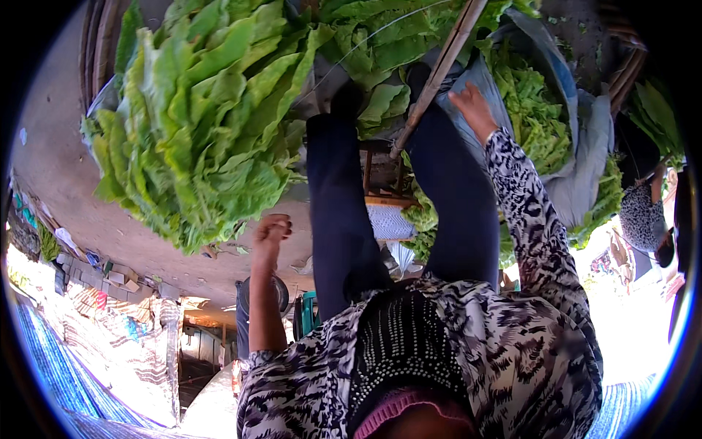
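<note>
My left hand (272,228) is raised beside my left knee with its fingers curled in; whatever they may hold is too small to make out. Just above it hangs a big pile of broad green leaves (197,124). My right hand (474,110) reaches out past my right leg, its fingers apart and nothing visible in them. It is nearest to a grey-blue cloth (490,91) beside more green leaves (530,110). A wooden stick (442,69) slants between my legs, a little left of that hand. A thin string (373,35) runs above the leaves toward the stick.
Between my legs shows a low wooden frame (387,200) with a patterned pale piece under it. More leaves (387,36) lie at the top middle. At the far right, another person in a speckled top (643,216) is partly visible. Striped cloths (124,336) hang at the lower left.
</note>
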{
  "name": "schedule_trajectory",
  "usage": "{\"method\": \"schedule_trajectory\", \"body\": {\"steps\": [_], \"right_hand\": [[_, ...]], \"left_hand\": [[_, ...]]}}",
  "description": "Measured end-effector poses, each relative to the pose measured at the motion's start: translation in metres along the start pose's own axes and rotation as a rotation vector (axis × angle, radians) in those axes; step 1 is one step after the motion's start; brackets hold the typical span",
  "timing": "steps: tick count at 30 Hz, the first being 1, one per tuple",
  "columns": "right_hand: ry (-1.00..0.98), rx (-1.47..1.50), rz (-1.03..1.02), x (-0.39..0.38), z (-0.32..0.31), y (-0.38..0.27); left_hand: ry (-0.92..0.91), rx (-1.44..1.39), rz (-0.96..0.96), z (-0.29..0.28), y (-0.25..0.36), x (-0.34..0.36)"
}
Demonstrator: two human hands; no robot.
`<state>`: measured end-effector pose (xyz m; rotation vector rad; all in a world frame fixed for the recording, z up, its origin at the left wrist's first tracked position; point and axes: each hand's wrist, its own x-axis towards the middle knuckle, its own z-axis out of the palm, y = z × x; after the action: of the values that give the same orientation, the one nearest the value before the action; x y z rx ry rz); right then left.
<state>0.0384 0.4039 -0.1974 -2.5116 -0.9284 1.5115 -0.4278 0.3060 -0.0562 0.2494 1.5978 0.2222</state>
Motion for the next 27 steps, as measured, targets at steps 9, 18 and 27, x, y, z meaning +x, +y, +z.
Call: {"method": "schedule_trajectory", "body": {"steps": [9,18,27], "right_hand": [[-0.338,0.222,0.031,0.071,0.017,0.019],[-0.193,0.269,-0.084,0.088,0.036,0.007],[0.481,-0.771,-0.966,0.018,0.045,0.011]], "left_hand": [[-0.005,0.392,0.313,0.078,0.088,0.202],[-0.127,0.787,1.053,0.190,0.225,0.196],[-0.100,0.934,0.901,0.236,0.089,0.126]]}}
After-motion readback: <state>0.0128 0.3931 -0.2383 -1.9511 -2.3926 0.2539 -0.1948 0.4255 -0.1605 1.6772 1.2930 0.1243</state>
